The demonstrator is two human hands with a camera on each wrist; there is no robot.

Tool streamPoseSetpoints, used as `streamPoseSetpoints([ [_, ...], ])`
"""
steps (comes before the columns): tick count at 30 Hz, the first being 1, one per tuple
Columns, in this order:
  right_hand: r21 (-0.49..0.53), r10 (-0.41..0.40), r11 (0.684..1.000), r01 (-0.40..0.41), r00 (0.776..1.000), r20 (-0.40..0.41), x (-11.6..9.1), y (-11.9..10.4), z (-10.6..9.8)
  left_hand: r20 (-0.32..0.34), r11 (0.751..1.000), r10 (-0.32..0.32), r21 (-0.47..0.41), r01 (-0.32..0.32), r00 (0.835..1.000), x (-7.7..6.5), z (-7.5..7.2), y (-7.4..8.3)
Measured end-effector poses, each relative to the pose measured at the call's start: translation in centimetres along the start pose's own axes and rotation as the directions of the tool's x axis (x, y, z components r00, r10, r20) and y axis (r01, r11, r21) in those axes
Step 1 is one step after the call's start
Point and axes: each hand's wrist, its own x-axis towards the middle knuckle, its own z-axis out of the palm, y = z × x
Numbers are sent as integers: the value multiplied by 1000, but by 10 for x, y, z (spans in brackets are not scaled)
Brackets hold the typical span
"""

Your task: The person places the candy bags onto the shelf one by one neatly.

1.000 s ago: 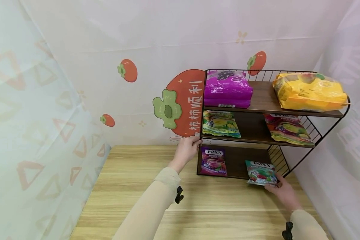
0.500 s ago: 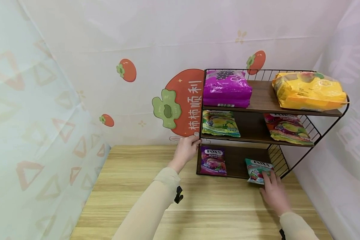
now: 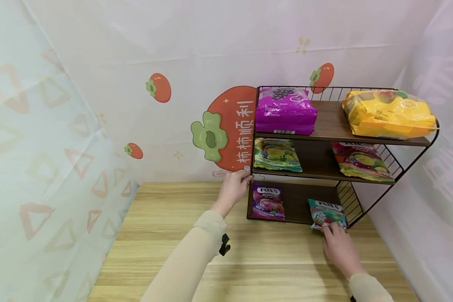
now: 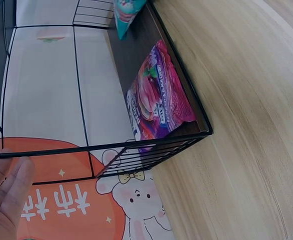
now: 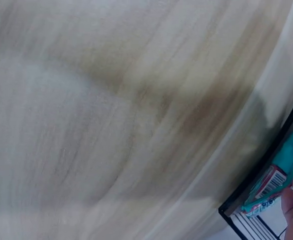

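Note:
A dark three-tier wire-framed shelf rack [image 3: 302,201] stands at the right. My left hand [image 3: 234,188] holds its left side post, the fingers at the thin black bar in the left wrist view. On the bottom shelf's right end lies a teal candy bag [image 3: 326,213]. My right hand [image 3: 339,247] touches this bag's lower front edge with its fingertips; in the right wrist view the fingers [image 5: 289,204] rest against the bag near its barcode, and most of the hand is out of frame. A purple berries candy bag [image 3: 268,202] lies at the bottom shelf's left end.
Green-yellow [image 3: 277,155] and red [image 3: 362,161] candy bags lie on the middle shelf. On top sit a large purple bag [image 3: 285,111] and a large yellow bag [image 3: 390,114]. Below spreads a wooden table [image 3: 181,222]; printed cloth walls [image 3: 196,50] enclose it.
My right hand has moved from the teal bag's right corner over its front to its lower edge. The bag now lies slightly farther back. My left hand has stayed at the post.

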Motion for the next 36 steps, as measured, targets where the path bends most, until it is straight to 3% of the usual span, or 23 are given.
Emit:
streamPoseSetpoints([
  [6,10,-65,998,66,996,-65,-1,-2,4,-7,1000,6,-3,-6,1000,-1,-1,0],
  [11,-5,-56,998,56,994,-90,0,-2,6,-13,1000,2,0,-2,1000,-1,-1,1],
  [23,-9,45,999,-45,999,17,1,3,6,-3,1000,-13,-19,13,1000,-1,0,1],
  [36,11,115,993,-118,984,134,2,6,-2,19,998,-47,-32,48,999,-3,4,-1],
])
